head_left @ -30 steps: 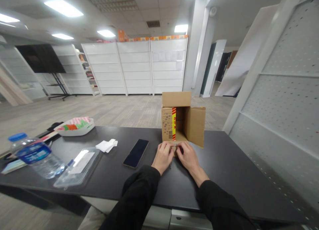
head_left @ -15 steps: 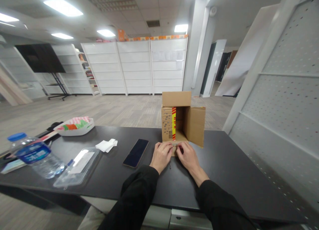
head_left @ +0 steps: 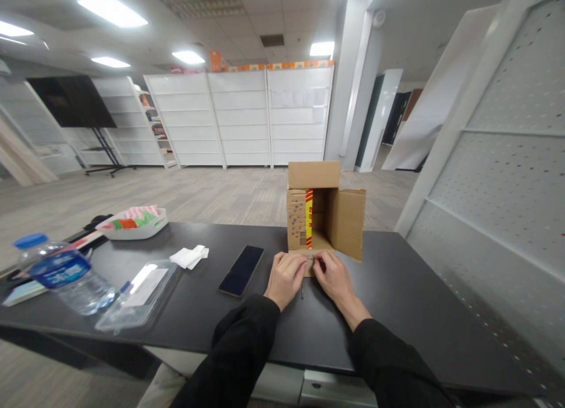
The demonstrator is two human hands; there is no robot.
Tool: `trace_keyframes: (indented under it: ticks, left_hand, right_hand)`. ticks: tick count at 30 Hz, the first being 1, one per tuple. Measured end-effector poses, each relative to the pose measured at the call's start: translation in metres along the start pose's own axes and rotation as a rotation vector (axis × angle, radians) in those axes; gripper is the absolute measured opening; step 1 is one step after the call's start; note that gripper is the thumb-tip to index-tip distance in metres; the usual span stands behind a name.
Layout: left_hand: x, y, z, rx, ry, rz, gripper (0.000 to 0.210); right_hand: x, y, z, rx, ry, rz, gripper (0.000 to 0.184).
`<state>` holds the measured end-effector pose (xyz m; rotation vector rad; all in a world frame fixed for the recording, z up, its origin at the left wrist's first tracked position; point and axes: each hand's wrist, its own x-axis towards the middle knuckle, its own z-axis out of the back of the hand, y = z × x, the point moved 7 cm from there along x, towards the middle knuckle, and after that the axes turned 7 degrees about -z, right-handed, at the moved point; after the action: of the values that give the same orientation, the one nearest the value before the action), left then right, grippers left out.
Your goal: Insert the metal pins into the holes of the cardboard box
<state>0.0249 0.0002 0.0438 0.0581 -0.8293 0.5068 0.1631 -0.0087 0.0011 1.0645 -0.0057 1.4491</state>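
A brown cardboard box (head_left: pixel 296 222) stands open toward me, a red and yellow tape strip (head_left: pixel 309 219) down its front and small dark spots on its left front panel. Its lower flap (head_left: pixel 310 271) lies toward me on the table, dotted with tiny specks. Over that flap's left side, my left hand (head_left: pixel 285 277) is closed, thumb against fingertips. Close on the right, my right hand (head_left: pixel 333 277) makes a pinch. Anything between the fingertips is too small to make out. A thin dark stick-like object (head_left: pixel 302 291) lies beside my left hand, partly hidden.
Left of my hands, a phone (head_left: pixel 241 271) lies on the dark table (head_left: pixel 397 314). Farther left are crumpled white tissue (head_left: pixel 189 256), a clear plastic case (head_left: pixel 143 296), a water bottle (head_left: pixel 66 275) and a white basket (head_left: pixel 135 231) of colourful items. A perforated panel (head_left: pixel 507 155) borders the right.
Both hands stay over the flap with nearly the same finger pose. The whole view has shifted by only a few pixels; nothing else visibly moved.
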Motion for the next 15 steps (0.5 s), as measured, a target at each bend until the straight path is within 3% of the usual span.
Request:
trace_keyframes:
  ticks: [10, 15]
  left_hand:
    - [-0.011, -0.023, 0.007, -0.012, 0.076, -0.218, 0.019]
    - [-0.023, -0.033, 0.011, -0.01, 0.182, -0.289, 0.02]
  right_hand:
    - [0.0, -0.003, -0.002, 0.002, -0.006, -0.01, 0.011]
    - [0.0, -0.002, -0.001, 0.006, -0.012, -0.016, 0.011]
